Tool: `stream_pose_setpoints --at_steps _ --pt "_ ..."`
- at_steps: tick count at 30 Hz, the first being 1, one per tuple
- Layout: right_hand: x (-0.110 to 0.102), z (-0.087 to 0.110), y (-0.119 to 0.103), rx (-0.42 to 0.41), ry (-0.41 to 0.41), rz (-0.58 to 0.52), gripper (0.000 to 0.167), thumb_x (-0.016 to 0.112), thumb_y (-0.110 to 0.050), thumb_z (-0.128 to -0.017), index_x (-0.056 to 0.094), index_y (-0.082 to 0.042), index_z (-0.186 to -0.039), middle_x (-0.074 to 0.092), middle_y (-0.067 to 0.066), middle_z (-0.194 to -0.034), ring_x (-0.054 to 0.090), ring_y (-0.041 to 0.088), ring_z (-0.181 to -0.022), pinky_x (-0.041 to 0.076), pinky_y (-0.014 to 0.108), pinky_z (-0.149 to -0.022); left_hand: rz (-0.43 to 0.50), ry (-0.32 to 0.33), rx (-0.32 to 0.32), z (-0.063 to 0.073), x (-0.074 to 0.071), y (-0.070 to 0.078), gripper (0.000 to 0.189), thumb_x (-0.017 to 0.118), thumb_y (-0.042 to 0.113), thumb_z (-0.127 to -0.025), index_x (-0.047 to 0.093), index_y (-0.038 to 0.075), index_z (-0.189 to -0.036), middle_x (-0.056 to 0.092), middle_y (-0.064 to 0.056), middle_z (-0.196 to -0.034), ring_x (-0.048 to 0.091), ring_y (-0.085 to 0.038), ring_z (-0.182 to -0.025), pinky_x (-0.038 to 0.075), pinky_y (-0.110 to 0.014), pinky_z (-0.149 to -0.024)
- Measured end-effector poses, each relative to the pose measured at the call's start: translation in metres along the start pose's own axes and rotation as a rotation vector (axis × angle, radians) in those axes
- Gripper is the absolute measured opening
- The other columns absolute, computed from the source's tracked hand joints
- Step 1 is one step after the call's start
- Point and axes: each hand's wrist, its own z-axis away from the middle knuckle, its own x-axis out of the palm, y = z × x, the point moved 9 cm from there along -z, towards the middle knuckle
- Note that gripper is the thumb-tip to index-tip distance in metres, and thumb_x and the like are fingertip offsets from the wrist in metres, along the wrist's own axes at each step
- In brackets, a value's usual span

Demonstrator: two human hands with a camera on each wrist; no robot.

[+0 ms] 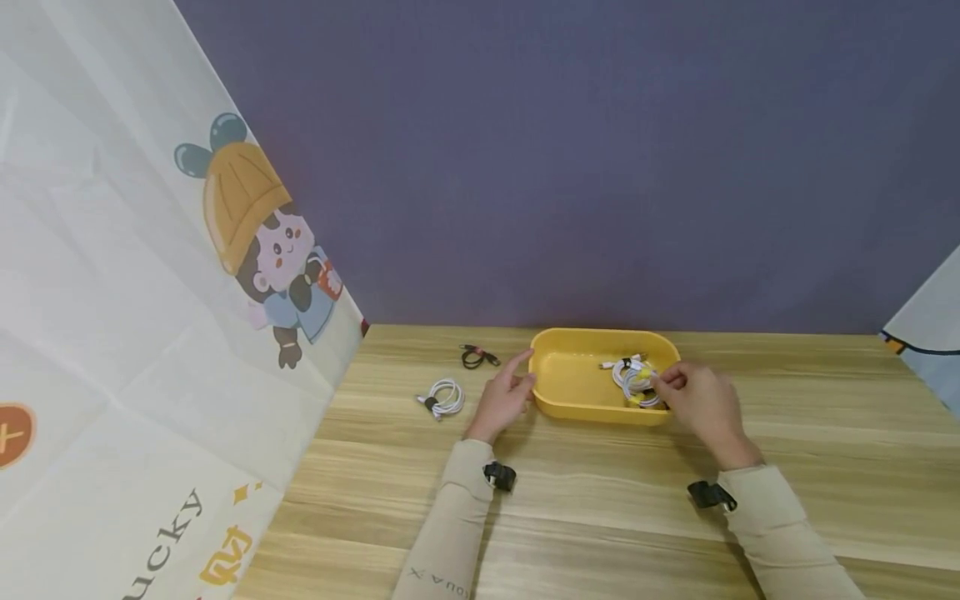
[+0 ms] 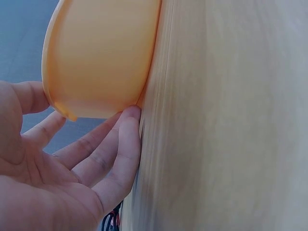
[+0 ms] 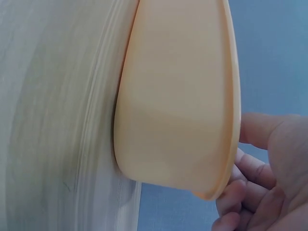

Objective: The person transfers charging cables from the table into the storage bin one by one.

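A yellow plastic bin (image 1: 573, 412) stands on the table with coiled white cables (image 1: 628, 377) in its right half. Yellow bits show among these cables. My left hand (image 1: 504, 402) holds the bin's left end; in the left wrist view a digit reaches over the rim while other fingers (image 2: 127, 149) lie against the outside wall. Over the right end, my right hand (image 1: 705, 408) pinches at a white cable with thumb and forefinger. The right wrist view has the bin wall (image 3: 178, 106) hiding those fingertips and the cable.
Left of the bin lie a coiled white cable (image 1: 447, 398) with a dark tie and a small black cable (image 1: 474, 357). The wooden table (image 1: 585, 492) ends at a dark blue-grey backdrop (image 1: 570, 167). A printed white sheet (image 1: 97, 275) hangs on the left.
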Motion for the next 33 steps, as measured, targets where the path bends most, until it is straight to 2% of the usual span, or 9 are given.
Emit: stream_pose_setpoints --at_steps 14,18,23,33 --pt "0.006 0.002 -0.011 -0.027 -0.007 0.014 0.019 0.073 -0.023 -0.092 0.075 -0.006 -0.084 0.072 0.005 -0.072 0.056 0.013 -0.058 0.041 0.030 -0.054 0.017 -0.022 -0.016 0.003 0.003 0.001 0.049 0.057 0.029 -0.105 0.046 0.035 -0.153 0.076 -0.011 -0.103 0.067 -0.022 -0.065 0.054 -0.026 -0.056" --pt "0.008 -0.001 -0.017 -0.057 -0.022 0.022 0.018 0.074 -0.023 -0.091 0.075 -0.007 -0.084 0.073 0.005 -0.074 0.058 0.014 -0.060 0.043 0.032 -0.055 0.017 -0.022 -0.009 0.002 0.002 0.004 0.049 0.057 0.028 -0.105 0.046 0.034 -0.153 0.076 -0.012 -0.103 0.067 -0.025 -0.066 0.053 -0.025 -0.055" --pt "0.012 -0.005 -0.024 -0.096 -0.036 0.042 0.016 0.075 -0.023 -0.090 0.075 -0.009 -0.082 0.072 0.003 -0.072 0.058 0.014 -0.059 0.043 0.033 -0.055 0.006 -0.016 -0.015 0.002 0.000 0.003 0.049 0.056 0.029 -0.105 0.047 0.034 -0.153 0.076 -0.012 -0.104 0.066 -0.023 -0.064 0.052 -0.025 -0.055" --pt "0.023 -0.010 -0.036 -0.119 -0.101 0.078 0.017 0.078 -0.025 -0.088 0.074 -0.012 -0.077 0.068 -0.004 -0.066 0.052 0.011 -0.055 0.039 0.030 -0.053 0.008 -0.012 -0.017 0.003 -0.002 0.003 0.049 0.057 0.029 -0.105 0.047 0.034 -0.153 0.076 -0.011 -0.101 0.065 -0.022 -0.063 0.051 -0.023 -0.053"
